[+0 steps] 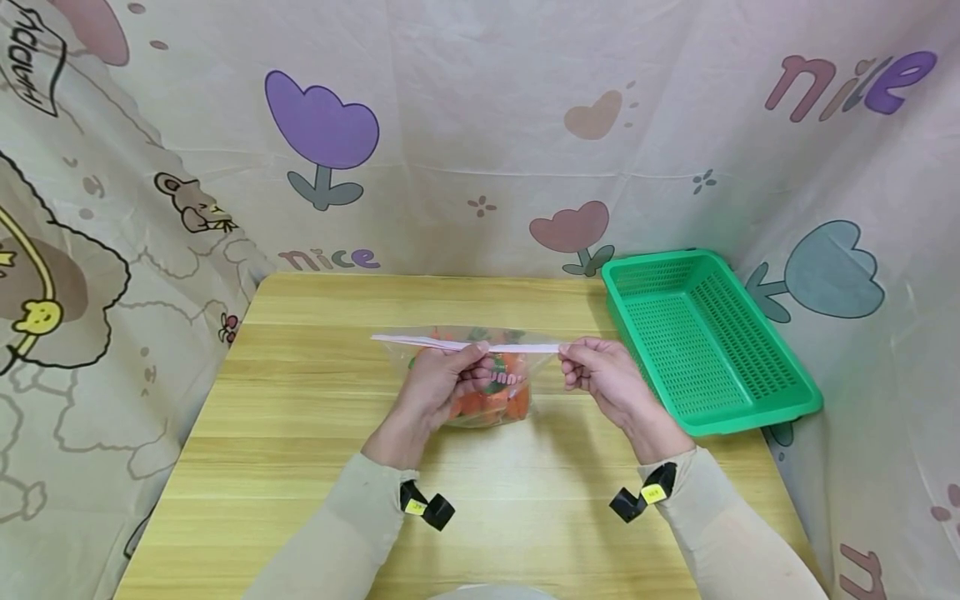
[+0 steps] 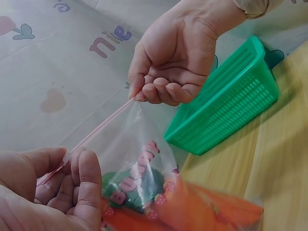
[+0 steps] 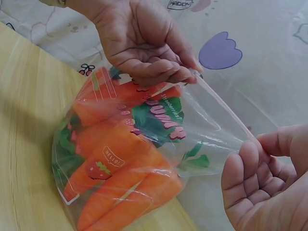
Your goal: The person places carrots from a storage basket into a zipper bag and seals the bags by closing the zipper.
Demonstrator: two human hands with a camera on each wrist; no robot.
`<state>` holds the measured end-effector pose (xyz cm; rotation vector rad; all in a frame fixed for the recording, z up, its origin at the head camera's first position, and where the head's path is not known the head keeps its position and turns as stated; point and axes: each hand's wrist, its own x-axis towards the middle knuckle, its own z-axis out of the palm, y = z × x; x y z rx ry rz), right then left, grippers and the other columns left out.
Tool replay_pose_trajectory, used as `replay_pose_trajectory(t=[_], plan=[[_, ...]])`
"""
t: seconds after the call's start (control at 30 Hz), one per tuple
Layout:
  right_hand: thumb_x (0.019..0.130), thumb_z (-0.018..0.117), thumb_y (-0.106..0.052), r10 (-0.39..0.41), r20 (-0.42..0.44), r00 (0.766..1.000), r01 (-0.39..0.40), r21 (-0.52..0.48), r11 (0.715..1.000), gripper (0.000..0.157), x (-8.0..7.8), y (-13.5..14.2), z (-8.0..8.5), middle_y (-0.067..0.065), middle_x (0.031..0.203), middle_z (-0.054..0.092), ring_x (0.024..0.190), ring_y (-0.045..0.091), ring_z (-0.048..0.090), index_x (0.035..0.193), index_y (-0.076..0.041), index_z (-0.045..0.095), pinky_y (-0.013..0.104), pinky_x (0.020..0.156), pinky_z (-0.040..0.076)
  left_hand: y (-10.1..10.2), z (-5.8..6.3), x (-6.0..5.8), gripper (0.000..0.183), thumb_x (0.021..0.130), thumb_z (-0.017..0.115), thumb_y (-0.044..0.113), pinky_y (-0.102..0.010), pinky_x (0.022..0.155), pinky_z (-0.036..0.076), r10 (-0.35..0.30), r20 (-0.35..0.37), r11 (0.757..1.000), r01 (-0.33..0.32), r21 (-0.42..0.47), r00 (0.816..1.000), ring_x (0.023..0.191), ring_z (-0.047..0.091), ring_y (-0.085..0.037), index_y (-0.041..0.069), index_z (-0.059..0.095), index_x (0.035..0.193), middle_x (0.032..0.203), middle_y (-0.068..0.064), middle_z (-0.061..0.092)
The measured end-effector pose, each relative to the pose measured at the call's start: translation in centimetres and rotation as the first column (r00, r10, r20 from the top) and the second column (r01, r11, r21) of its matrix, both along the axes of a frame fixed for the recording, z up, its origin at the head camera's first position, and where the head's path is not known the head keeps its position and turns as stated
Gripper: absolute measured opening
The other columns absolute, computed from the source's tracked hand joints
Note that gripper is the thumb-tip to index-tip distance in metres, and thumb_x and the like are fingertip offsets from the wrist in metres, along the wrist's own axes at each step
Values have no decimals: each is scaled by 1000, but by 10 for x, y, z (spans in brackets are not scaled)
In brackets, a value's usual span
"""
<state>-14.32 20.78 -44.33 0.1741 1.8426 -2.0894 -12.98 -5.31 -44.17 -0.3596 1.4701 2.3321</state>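
A clear printed slider zip bag [image 1: 491, 408] with pink lettering hangs from both hands over the table. Inside are several orange carrots [image 3: 115, 168] with green tops. My left hand [image 1: 438, 379] pinches the pink zip strip [image 2: 103, 125] partway along, thumb and finger at a small white slider [image 2: 66, 157]. The strip's right end sits between the thumb and forefinger of my right hand [image 1: 603, 375], pulled fairly straight between the two. To the left of my left hand, more of the strip [image 1: 405, 340] sticks out unheld.
A green perforated plastic basket [image 1: 772, 412] stands at the right of the wooden table [image 1: 300, 467], close beside my right hand. Patterned cloth [image 1: 465, 125] hangs behind the table and along both sides. A pale rounded edge [image 1: 491, 592] shows at the bottom of the head view.
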Motion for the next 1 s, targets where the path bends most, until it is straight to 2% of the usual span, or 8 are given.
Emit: replay_pose_trajectory(t=[0.2, 0.37, 0.5, 0.73, 1.0], plan=[[102, 60, -6, -16, -3, 1000, 16, 17, 1000, 14, 0, 4, 0, -1, 75, 67, 66, 10, 61, 92, -3, 69, 23, 66, 57, -8, 2, -2, 17, 102, 69, 12, -23, 64, 61, 1, -24, 999, -2, -39, 1000, 67, 72, -12, 0, 77, 94, 79, -6, 75], [102, 60, -5, -32, -7, 999, 33, 9, 999, 12, -1, 7, 1, 0, 75, 68, 66, 10, 61, 94, -1, 69, 23, 65, 57, -13, 3, -4, 19, 102, 70, 14, -23, 64, 61, 2, -11, 998, -3, -59, 1000, 67, 72, -13, -4, 77, 102, 79, -6, 76], [102, 60, -5, -35, -11, 999, 35, 2, 999, 15, -1, 8, 0, 0, 75, 68, 66, 10, 61, 91, -5, 70, 23, 65, 57, -17, 4, -4, 24, 101, 71, 15, -24, 65, 62, 3, 13, 998, -2, -70, 1000, 68, 73, -13, -7, 75, 107, 81, -7, 77], [103, 59, -6, -26, -14, 1000, 26, -8, 1000, 19, -1, 11, 1, 0, 75, 69, 66, 10, 61, 89, -9, 71, 23, 65, 57, -28, 6, -3, 16, 102, 70, 14, -24, 67, 62, 18, 6, 998, -18, -56, 1000, 69, 73, -14, 0, 77, 100, 82, -7, 76], [104, 59, -6, -23, -19, 1000, 23, -3, 1000, 18, -1, 13, 1, 0, 76, 68, 67, 10, 61, 90, -6, 70, 23, 66, 57, -38, 9, -3, 26, 103, 68, 16, -24, 69, 62, 27, 7, 997, -27, -77, 1000, 71, 73, -13, -7, 70, 117, 83, -5, 76]])
